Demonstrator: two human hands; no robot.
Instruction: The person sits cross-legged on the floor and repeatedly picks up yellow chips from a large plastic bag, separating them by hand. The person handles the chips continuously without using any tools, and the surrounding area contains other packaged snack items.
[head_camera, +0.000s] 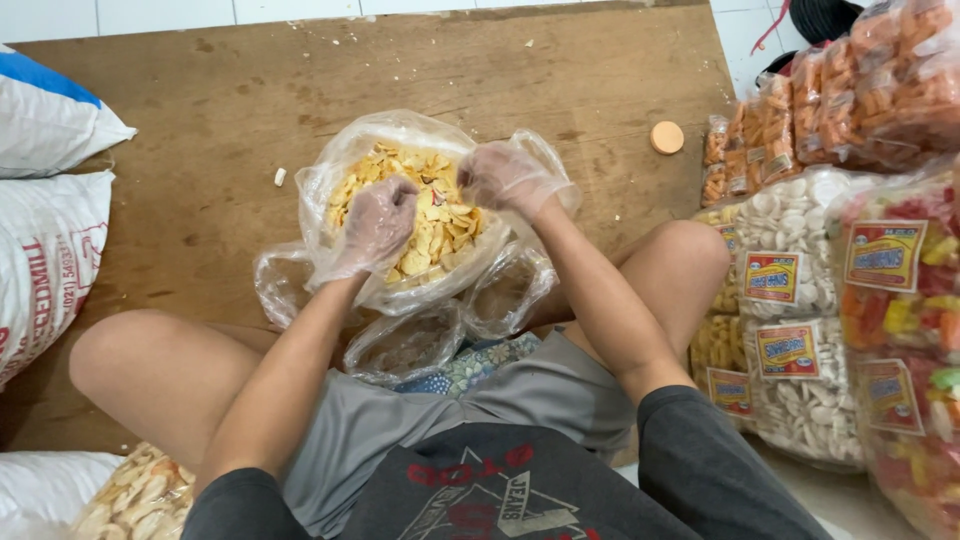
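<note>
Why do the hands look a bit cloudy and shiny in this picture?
Head view: both the left hand and the right hand wear thin clear plastic gloves that catch soft, even light; the clear bag of crackers glints the same way. The wooden board shows only faint shadows, and the frame edges bend slightly outward.

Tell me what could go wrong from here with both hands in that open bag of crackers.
The crackers are heaped near the rim of the clear bag, so some could spill; one piece already lies on the wooden board. The left hand pressing in might crush crackers.
</note>
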